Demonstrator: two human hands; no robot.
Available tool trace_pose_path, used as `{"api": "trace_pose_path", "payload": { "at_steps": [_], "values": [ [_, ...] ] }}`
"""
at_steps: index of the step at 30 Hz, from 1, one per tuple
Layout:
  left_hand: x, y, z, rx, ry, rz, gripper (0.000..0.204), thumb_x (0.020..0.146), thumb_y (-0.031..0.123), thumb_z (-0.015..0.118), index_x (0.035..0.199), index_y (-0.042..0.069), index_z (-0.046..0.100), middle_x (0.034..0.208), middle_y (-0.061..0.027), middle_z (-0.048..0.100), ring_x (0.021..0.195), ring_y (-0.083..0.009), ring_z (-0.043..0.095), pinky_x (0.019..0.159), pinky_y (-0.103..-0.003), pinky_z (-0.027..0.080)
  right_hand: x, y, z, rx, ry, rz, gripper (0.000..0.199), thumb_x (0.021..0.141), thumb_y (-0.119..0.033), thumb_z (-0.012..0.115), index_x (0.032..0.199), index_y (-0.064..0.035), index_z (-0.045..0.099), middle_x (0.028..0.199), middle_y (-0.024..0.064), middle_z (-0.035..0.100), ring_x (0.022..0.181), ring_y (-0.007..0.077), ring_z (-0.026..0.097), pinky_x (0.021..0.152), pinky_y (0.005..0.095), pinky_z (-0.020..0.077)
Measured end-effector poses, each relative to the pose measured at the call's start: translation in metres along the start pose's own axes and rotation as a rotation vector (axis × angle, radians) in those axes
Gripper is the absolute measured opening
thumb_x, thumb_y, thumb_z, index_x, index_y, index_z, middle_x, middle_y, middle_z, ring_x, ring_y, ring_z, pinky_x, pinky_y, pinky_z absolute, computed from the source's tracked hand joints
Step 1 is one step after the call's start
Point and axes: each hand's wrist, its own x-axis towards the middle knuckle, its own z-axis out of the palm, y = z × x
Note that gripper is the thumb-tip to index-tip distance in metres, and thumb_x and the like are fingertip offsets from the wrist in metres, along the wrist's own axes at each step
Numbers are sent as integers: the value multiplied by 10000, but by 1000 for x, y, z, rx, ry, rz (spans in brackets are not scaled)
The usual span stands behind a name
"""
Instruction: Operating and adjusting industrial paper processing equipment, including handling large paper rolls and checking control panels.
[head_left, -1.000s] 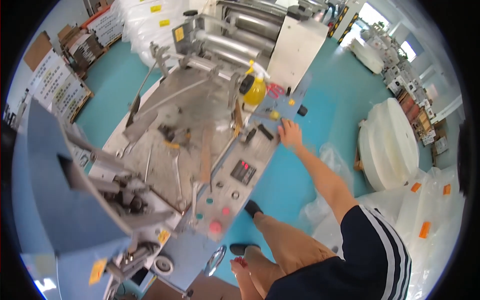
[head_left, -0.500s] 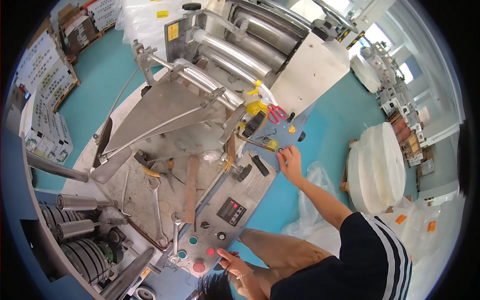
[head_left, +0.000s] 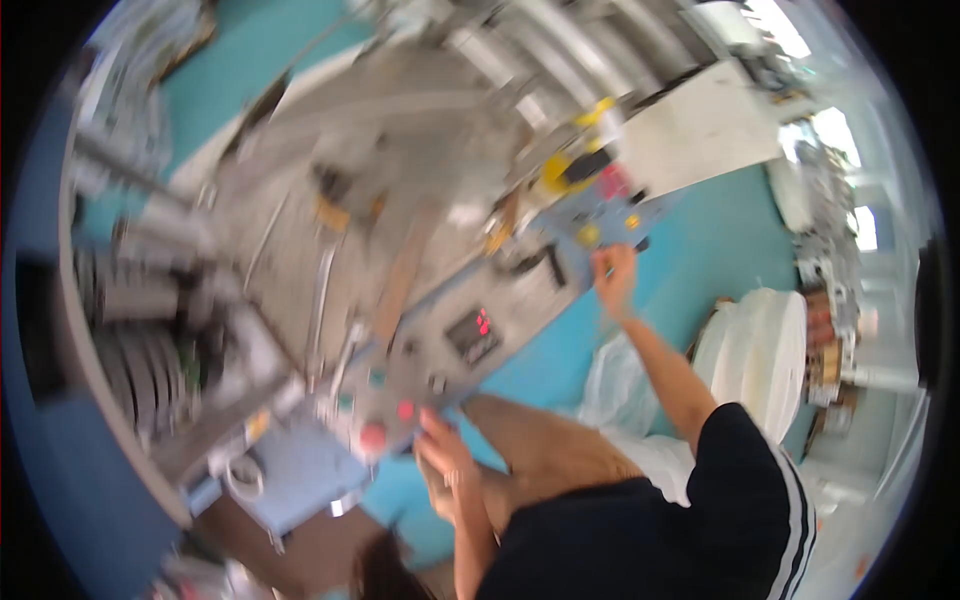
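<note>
My left hand (head_left: 447, 452) is at the near edge of the machine's control panel (head_left: 520, 290), holding nothing that I can see. Its fingers stretch toward a small red button (head_left: 405, 410); blur hides whether they touch it. A larger red button (head_left: 373, 436) sits to its left. At the panel's far right corner, my right hand (head_left: 614, 278) has its fingertips pinched together on something small and dark that I cannot make out. Close to it are a yellow round piece (head_left: 588, 236), a black handle-like piece (head_left: 555, 265) and red-handled scissors (head_left: 612, 182).
A wrench (head_left: 322, 295) and a flat brown bar (head_left: 405, 285) lie on the machine bed. A yellow spray bottle (head_left: 556, 172) stands by the rollers (head_left: 560, 40). Large white rolls (head_left: 750, 345) stand at the right, with clear plastic film (head_left: 618, 385) nearby.
The whole view has shifted and blurred, with the panel higher in the picture and more floor showing below. Both hands keep about the same places on the panel.
</note>
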Motion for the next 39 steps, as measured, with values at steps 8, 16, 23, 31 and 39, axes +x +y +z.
{"api": "trace_pose_path", "payload": {
  "at_steps": [8, 16, 23, 31, 39],
  "values": [
    [-4, 41, -13, 165, -136, -123, 518, 875, 469, 478, 718, -19, 549, 602, -50, 540, 541, -108, 497, 500, -235, 398, -2, -14, -10, 27, -68, 23, 145, 792, -108, 600, 891, -16, 546, 843, 149, 520, 809, 317, 497, 721, 410, 393],
    [-25, 55, -45, 331, -326, -71, 511, 854, 499, 495, 809, -3, 581, 666, -51, 582, 588, -109, 544, 528, -233, 421, -24, -180, -30, 401, -394, -128, 173, 842, -165, 560, 908, -6, 544, 893, 160, 526, 868, 319, 516, 762, 388, 414],
    [-17, 49, -49, 184, -211, 72, 363, 868, 360, 546, 827, 0, 564, 666, -52, 579, 591, -92, 533, 535, -233, 427, -11, -296, 17, 170, -603, -335, 239, 829, -253, 558, 825, -14, 545, 764, 142, 568, 670, 328, 581, 564, 414, 467],
    [-37, 117, -25, 900, 167, 976, 338, 792, 204, 578, 1098, 67, 532, 1127, -160, 509, 1022, -334, 479, 811, -440, 390, -5, -299, 39, 139, -706, -327, 140, 671, -97, 556, 742, 6, 618, 739, 187, 615, 685, 319, 624, 533, 424, 497],
    [-17, 111, -19, 1103, 156, 959, 522, 772, 250, 579, 1240, 73, 431, 1307, -230, 350, 1205, -436, 283, 924, -558, 265, -12, -294, 38, 128, -750, -146, 129, 696, -106, 561, 739, -3, 626, 694, 166, 629, 673, 296, 635, 548, 401, 501]
  ]
}}
